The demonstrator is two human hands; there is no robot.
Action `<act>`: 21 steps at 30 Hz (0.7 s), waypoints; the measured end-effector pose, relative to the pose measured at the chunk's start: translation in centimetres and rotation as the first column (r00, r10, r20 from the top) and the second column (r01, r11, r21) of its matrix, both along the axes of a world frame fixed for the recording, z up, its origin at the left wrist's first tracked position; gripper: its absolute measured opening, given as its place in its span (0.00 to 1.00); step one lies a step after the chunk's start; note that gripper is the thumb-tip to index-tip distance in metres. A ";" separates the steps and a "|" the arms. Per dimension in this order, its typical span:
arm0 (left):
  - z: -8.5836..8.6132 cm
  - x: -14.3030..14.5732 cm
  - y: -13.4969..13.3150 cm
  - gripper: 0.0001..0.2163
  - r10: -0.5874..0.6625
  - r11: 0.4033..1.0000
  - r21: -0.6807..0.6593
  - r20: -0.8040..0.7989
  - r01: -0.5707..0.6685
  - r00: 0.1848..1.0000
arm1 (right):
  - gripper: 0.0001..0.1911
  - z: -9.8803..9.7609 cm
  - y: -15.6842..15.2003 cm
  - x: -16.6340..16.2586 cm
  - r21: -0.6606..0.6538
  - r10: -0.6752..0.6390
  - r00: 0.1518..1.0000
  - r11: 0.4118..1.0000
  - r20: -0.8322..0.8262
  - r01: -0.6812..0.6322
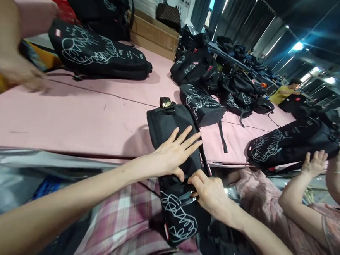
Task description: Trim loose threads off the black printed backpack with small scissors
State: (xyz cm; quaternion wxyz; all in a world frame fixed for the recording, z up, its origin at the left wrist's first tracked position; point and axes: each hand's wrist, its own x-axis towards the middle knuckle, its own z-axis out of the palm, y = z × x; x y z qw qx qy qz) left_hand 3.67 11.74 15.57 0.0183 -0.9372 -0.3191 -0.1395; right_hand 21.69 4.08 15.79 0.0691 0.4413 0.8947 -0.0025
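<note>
A black bag with a white scribble print lies across the table edge and my lap, its buckle end on the table. My left hand rests flat on its upper part, fingers spread. Lower on the bag, my right hand is closed around small metal thread snips, whose blades point left over the print. The thumb and forefinger of that hand touch the bag's fabric; whether they pinch a thread is too small to tell. A gold-coloured buckle sits on a strap at the far end.
Similar black bags lie on the pink table, with several piled further right. A cardboard box stands at the back. Left, a person's blurred hand reaches in. At right, a co-worker's hands touch another bag.
</note>
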 end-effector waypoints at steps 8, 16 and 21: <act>-0.9 2.9 -0.7 0.47 0.120 0.992 -0.022 0.005 -0.120 0.993 | 0.09 -0.6 0.4 1.4 -0.219 0.026 0.944 0.970 -0.329 -0.103; -2.0 4.9 -1.6 0.35 0.113 0.988 0.096 0.087 -0.122 0.990 | 0.05 -2.0 -1.4 3.5 -0.278 -0.060 0.754 0.946 -0.654 -0.166; -3.2 4.5 -1.6 0.31 0.052 0.986 0.153 0.136 -0.073 0.989 | 0.04 -2.0 -2.4 4.3 -0.299 -0.090 0.739 0.942 -0.668 -0.155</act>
